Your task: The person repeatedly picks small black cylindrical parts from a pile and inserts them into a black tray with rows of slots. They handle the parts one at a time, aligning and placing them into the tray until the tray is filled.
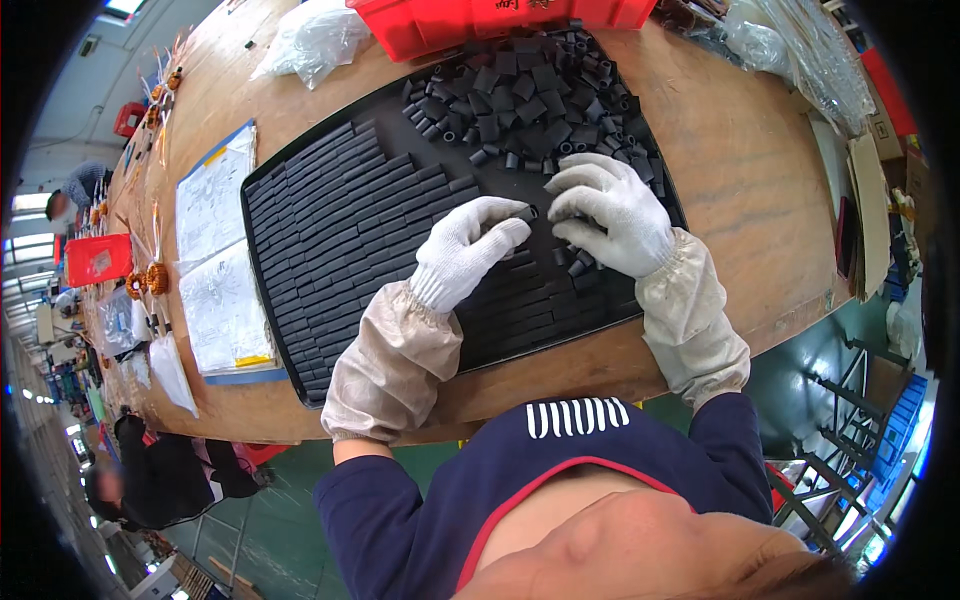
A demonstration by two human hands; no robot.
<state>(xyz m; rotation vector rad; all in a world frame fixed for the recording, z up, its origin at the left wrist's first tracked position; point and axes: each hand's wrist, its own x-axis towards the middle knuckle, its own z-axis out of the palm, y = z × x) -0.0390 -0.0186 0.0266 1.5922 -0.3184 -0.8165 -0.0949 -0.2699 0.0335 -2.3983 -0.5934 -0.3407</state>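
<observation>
Both hands wear white knit gloves, with pale sleeve covers on the forearms. My left hand point(462, 248) pinches a small black tube point(530, 213) between thumb and fingertips, above a large black tray point(500, 180). Close by on the right, my right hand point(615, 212) hovers with fingers curved and apart, and no piece shows in it. Rows of black tubes point(340, 240) lie end to end across the tray's left and front parts. Loose black tubes point(520, 95) are heaped at its far right, and several more point(577, 262) lie below my right hand.
Left of the tray lie papers point(220, 250) on a blue board. A red bin point(440, 25) and a clear plastic bag point(315, 42) stand beyond it. Copper-coloured coils point(157, 278) sit at the wooden table's left edge. Two other people are off to the left.
</observation>
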